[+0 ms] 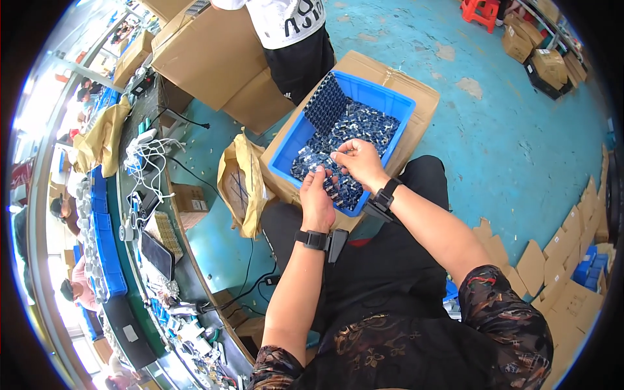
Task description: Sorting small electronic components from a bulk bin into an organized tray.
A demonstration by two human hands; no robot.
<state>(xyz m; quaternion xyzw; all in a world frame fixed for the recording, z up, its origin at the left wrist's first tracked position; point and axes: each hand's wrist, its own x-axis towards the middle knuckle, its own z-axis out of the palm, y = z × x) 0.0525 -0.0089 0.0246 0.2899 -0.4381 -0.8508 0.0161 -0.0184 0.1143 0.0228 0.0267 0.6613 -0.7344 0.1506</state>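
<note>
Both my hands work over a blue plastic bin (pixel 404 123) full of small dark blue circuit boards (pixel 370 123). My left hand (pixel 318 203) is at the bin's near left side, palm up, thumb and fingers closed in a pinch. My right hand (pixel 361 162) reaches in from the right, thumb and forefinger pinched close to the left fingertips. Between them they seem to hold a small circuit board piece, whose outline blends with the pile below. A larger panel of joined circuit boards (pixel 326 104) leans upright in the bin's far left corner.
The bin rests on a cardboard box (pixel 422 97) before my knees. Left of it stand an open yellow sack (pixel 227 166) and a cluttered workbench (pixel 195 273) with cables. A person (pixel 292 39) stands beyond, near a large carton (pixel 208 58). Flattened cardboard (pixel 559 260) lies at right.
</note>
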